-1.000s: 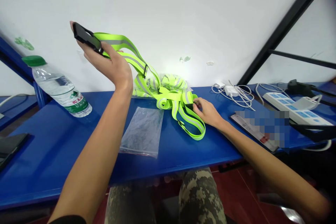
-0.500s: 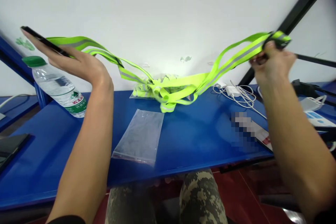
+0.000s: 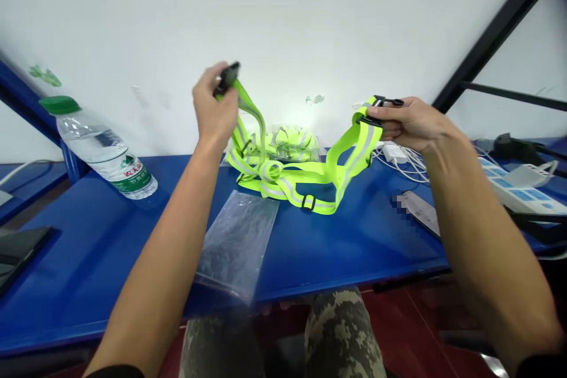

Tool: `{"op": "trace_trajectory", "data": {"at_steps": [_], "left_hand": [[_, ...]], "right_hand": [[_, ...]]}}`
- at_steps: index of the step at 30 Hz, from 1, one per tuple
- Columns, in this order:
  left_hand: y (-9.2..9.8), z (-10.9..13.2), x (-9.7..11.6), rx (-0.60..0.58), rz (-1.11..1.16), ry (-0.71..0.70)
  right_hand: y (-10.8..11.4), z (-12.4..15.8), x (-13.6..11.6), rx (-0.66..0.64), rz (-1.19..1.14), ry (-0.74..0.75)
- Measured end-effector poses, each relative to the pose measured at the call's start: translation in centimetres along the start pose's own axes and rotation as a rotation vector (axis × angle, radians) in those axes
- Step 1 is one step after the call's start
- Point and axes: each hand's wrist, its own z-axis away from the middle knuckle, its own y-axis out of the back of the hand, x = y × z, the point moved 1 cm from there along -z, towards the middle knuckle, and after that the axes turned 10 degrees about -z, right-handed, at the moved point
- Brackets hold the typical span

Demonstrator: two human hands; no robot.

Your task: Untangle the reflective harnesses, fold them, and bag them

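Note:
A neon yellow-green reflective strap harness (image 3: 321, 208) with grey stripes and black buckles hangs between my two hands, its looped middle sagging to the blue table. My left hand (image 3: 215, 106) is closed on one end, by a black buckle. My right hand (image 3: 410, 121) pinches the other end near a black slider and clip. Behind the harness lies a clear packet of more neon straps (image 3: 295, 142). An empty-looking clear plastic bag (image 3: 239, 242) lies flat on the table below it.
A water bottle (image 3: 108, 153) with a green cap stands tilted-looking at left. A phone (image 3: 420, 212), a white charger with cable (image 3: 394, 153) and a power strip (image 3: 518, 189) lie at right. A dark flat object (image 3: 22, 251) sits at the left table edge (image 3: 88, 331).
Both hands have come inward from far apart, the left one moving right and the right one left and down. The taut straps have slackened, and the left fingers have closed round the buckle end.

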Motion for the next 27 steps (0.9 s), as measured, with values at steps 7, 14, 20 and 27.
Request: {"op": "trace_trajectory", "data": {"at_steps": [7,14,20,27], "left_hand": [[-4.1,3.6,0.8,-0.211,-0.096,0.077],[-5.2,6.3,4.0,-0.610,-0.101,0.025],[-5.4,6.8,4.0,-0.827,0.003,0.047],[-5.9,6.8,2.7,-0.826,0.105,0.052]], "right_hand": [[-1.8,-0.5,3.9,-0.167,0.166,-0.198],[-3.3,-0.2,5.8,-0.198,0.035,-0.067],[-4.0,-0.2,6.9,-0.147,-0.052,0.047],[-4.1,-0.6,8.1,-0.142,-0.052,-0.018]]}}
